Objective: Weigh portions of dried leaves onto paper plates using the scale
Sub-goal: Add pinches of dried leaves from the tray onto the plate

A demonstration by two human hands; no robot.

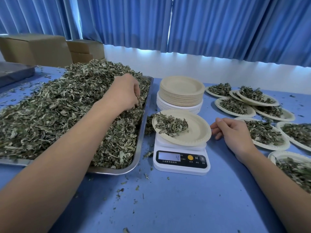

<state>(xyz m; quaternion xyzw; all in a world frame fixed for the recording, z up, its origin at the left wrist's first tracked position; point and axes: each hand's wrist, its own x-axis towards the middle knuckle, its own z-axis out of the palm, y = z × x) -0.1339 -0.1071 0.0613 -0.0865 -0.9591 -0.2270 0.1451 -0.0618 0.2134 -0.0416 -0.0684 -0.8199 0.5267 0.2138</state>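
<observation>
A single wide-angle camera on the person's head looked forward and down, close over the blue tabletop (176,207), with the white digital kitchen scale (181,163) near centre and pleated blue curtains (218,31) across the far side.

scale (181,167) display (169,156) — 4; button label — M; Chinese print (too small)

The tray (143,132) is being kept at the table's (168,199) left edge; the scale (181,165) right of it, the plate stack (181,91) behind the scale.
</observation>
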